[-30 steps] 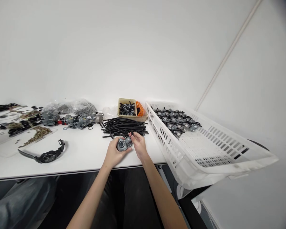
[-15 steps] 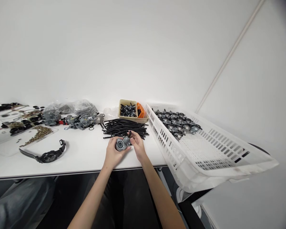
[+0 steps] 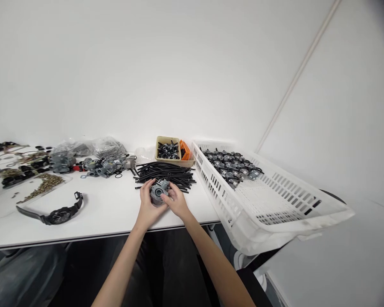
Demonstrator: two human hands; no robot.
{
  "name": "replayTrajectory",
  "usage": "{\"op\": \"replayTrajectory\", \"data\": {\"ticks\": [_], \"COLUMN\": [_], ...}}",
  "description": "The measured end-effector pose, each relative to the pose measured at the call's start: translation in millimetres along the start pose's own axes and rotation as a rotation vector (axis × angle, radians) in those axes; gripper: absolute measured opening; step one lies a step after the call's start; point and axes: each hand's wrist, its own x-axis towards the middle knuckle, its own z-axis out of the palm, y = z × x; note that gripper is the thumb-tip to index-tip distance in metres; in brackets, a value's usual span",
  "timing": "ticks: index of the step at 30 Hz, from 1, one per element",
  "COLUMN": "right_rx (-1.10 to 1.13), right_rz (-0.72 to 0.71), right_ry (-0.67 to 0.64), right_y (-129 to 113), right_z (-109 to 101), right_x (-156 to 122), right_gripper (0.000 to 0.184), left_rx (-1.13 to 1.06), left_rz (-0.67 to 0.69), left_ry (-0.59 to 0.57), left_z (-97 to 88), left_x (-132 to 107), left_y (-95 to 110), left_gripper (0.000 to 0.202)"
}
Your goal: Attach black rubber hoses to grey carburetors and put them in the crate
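A grey metal carburetor [image 3: 158, 192] is held between both hands just above the front part of the table, its round bore facing me. My left hand [image 3: 147, 207] is wrapped round its left side and underside. My right hand [image 3: 176, 200] grips it from the right, thumb near the bore. Behind the carburetor lies a pile of short black rubber hoses [image 3: 163, 171]. The fingertips at the back of the part are partly hidden.
On the right a white plastic crate [image 3: 243, 213] holds rows of carburetors [image 3: 228, 165] with hoses. Behind the hoses stand a cream bin [image 3: 158, 138] of small parts and an orange basket [image 3: 185, 149]. Leftward lie a black watch [image 3: 59, 215], brass fittings [image 3: 45, 185] and loose carburetors [image 3: 104, 166].
The right hand has shifted from the carburetor's upper right end down onto its front right side. The carburetor has turned slightly in the hands. The view has swung a little to the right.
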Motion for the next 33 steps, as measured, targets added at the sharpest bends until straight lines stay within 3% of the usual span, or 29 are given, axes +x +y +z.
{"op": "replayTrajectory", "data": {"ticks": [3, 6, 9, 12, 14, 18, 22, 24, 28, 33], "right_rx": [-0.005, 0.010, -0.052, -0.187, -0.260, -0.376, -0.546, -0.654, -0.924, -1.362], "right_rz": [-0.053, -0.090, -0.111, -0.142, -0.170, -0.239, -0.222, -0.216, -0.252, -0.181], "right_ry": [0.073, 0.097, 0.000, -0.072, -0.013, 0.084, 0.253, 0.273, 0.039, -0.214], "right_y": [-3.4, -6.6, -8.8, -12.5, -15.4, -18.5, -17.0, -16.6, -17.4, -16.7], "right_z": [-3.5, -5.7, -4.3, -0.2, 2.4, -1.1, -21.3, -31.6, -33.0, -8.8], "right_x": [0.9, -0.7, -3.8, -5.7, -5.5, 0.1, 21.0, 39.7, 86.7, 135.5], "right_gripper": [0.047, 0.047, 0.043, 0.039, 0.039, 0.037, 0.031, 0.028, 0.030, 0.048], "left_rx": [-0.288, -0.625, -0.904, -1.036, -1.060, -1.068, -1.157, -1.239, -1.404, -1.401], "left_rz": [-0.196, -0.530, -0.859, -1.022, -1.036, -1.002, -1.000, -1.014, -1.051, -1.049], "left_ry": [0.023, 0.111, -0.041, -0.180, -0.176, -0.055, -0.023, 0.008, 0.063, 0.053], "left_z": [-2.9, -5.0, -7.4, -9.6, -9.6, -8.9, -18.0, -25.0, -33.4, -32.8], "left_x": [0.9, 5.6, 10.6, 12.5, 12.6, 13.2, 14.7, 14.8, 14.0, 14.2], "left_y": [-3.1, 0.4, 10.0, 16.7, 17.8, 18.1, 19.0, 17.8, 14.2, 19.6], "left_gripper": [0.072, 0.053, 0.049, 0.046, 0.041, 0.040, 0.045, 0.045, 0.041, 0.041]}}
